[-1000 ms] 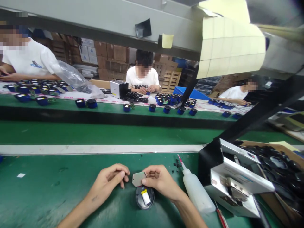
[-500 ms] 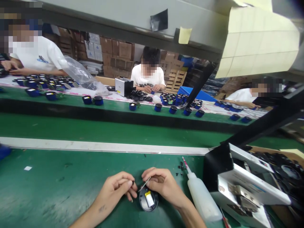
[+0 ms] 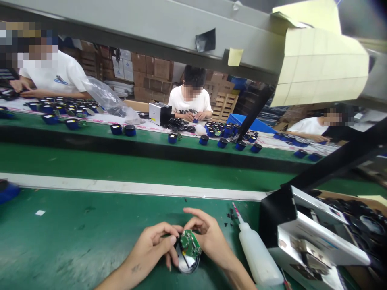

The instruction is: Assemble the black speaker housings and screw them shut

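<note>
A small round green circuit board point(image 3: 190, 243) is tilted above a round dark housing point(image 3: 187, 264) that lies on the green mat point(image 3: 75, 237) near the front edge. My right hand point(image 3: 208, 235) pinches the board's upper edge with thumb and fingers. The curled fingers of my left hand point(image 3: 154, 243) touch the board's left side and the housing's rim. Both hands are closed around the board, and part of the housing is hidden under it.
A white squeeze bottle point(image 3: 256, 251) with a striped nozzle lies right of my hands. Further right stand a grey machine point(image 3: 311, 237) and a carton of black parts point(image 3: 359, 209). Other people sit beyond the belt point(image 3: 136, 165) among several blue housings point(image 3: 204, 139).
The flat grey piece my right hand held earlier is gone; a green circuit board is now held over the housing, covering the yellow-labelled part inside. The camera view shifted slightly.
</note>
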{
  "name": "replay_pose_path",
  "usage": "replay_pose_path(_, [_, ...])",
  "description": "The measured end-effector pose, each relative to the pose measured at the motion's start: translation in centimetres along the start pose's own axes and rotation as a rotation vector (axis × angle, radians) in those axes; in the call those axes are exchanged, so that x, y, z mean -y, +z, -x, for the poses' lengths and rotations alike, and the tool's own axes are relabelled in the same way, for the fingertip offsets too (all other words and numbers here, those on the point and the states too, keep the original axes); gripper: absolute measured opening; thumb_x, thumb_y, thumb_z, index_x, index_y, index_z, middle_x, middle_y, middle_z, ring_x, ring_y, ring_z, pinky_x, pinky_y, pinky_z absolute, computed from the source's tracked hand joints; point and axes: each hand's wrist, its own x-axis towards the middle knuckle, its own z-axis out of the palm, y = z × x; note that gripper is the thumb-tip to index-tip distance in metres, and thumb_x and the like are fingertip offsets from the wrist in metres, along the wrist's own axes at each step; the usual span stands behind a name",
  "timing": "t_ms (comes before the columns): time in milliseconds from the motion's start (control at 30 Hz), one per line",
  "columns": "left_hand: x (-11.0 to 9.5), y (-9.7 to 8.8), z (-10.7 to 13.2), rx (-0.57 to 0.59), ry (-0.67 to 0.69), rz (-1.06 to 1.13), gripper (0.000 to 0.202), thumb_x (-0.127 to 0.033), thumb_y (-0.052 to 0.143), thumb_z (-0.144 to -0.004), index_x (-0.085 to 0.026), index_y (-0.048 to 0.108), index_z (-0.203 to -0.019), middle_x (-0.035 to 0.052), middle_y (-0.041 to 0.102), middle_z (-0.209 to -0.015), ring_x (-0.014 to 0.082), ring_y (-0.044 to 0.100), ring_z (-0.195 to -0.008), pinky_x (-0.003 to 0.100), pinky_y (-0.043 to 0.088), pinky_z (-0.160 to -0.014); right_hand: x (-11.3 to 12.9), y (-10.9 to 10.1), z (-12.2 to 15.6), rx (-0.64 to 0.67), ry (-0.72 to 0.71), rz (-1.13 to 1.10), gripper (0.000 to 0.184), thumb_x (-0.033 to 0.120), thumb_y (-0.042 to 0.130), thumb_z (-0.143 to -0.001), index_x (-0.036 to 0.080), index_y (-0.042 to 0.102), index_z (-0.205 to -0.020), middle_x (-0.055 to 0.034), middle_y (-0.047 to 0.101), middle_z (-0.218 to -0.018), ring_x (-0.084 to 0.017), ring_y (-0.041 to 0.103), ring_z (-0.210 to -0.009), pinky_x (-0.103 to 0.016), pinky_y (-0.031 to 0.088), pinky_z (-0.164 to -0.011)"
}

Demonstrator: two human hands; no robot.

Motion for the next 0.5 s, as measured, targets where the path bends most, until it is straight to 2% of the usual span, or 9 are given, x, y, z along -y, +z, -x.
replay_pose_path(133, [-0.5, -0.1, -0.2, 0.005, 0.023, -0.012, 0.044, -0.057, 0.076, -0.077, -0.015, 0.065, -0.084, 0.0104, 0.075, -0.085, 0.0183, 0.070, -0.062, 0.028, 0.056, -0.058, 0.1, 1.0, 0.2, -0.102, -0.042, 0.101, 0.026, 0.016, 0.075, -0.066, 0.021, 0.067, -0.091, 0.0013, 0.072, -0.073, -0.015, 0.064, -0.071, -0.026, 0.049, -0.071])
replay_pose_path(200, [-0.8, -0.3, -0.3, -0.001, 0.028, -0.039, 0.040, -0.052, 0.078, -0.076, -0.014, 0.066, -0.081, 0.0073, 0.073, -0.075, 0.0174, 0.068, -0.061, 0.027, 0.054, -0.058, 0.1, 1.5, 0.4, -0.140, -0.069, 0.158, 0.016, 0.015, 0.071, -0.066, 0.021, 0.068, -0.080, 0.0008, 0.072, -0.073, -0.015, 0.064, -0.072, -0.025, 0.048, -0.069])
replay_pose_path(267, [-1.2, -0.5, -0.3, -0.021, 0.028, -0.070, 0.034, -0.046, 0.079, -0.076, -0.014, 0.069, -0.079, 0.0058, 0.072, -0.074, 0.0165, 0.066, -0.062, 0.025, 0.052, -0.057, 0.2, 1.9, 0.5, -0.159, -0.096, 0.214, 0.009, 0.015, 0.068, -0.068, 0.021, 0.070, -0.074, 0.0005, 0.071, -0.072, -0.016, 0.063, -0.070, -0.025, 0.048, -0.068])
replay_pose_path(400, [-1.4, -0.7, -0.1, -0.045, 0.014, -0.113, 0.025, -0.038, 0.078, -0.077, -0.014, 0.072, -0.081, 0.0041, 0.071, -0.067, 0.0161, 0.065, -0.062, 0.024, 0.050, -0.059, 0.3, 2.0, 0.8, -0.174, -0.132, 0.291, 0.014, 0.012, 0.065, -0.069, 0.023, 0.074, -0.070, 0.0004, 0.068, -0.070, -0.015, 0.060, -0.069, -0.025, 0.045, -0.067])
replay_pose_path(500, [-1.3, -0.8, -0.1, -0.040, -0.006, -0.118, 0.028, -0.041, 0.078, -0.076, -0.014, 0.072, -0.080, 0.0036, 0.070, -0.062, 0.0151, 0.062, -0.057, 0.024, 0.048, -0.056, 0.4, 1.9, 0.8, -0.175, -0.115, 0.292, 0.016, 0.010, 0.064, -0.066, 0.023, 0.074, -0.068, 0.0007, 0.068, -0.069, -0.015, 0.059, -0.069, -0.025, 0.044, -0.067])
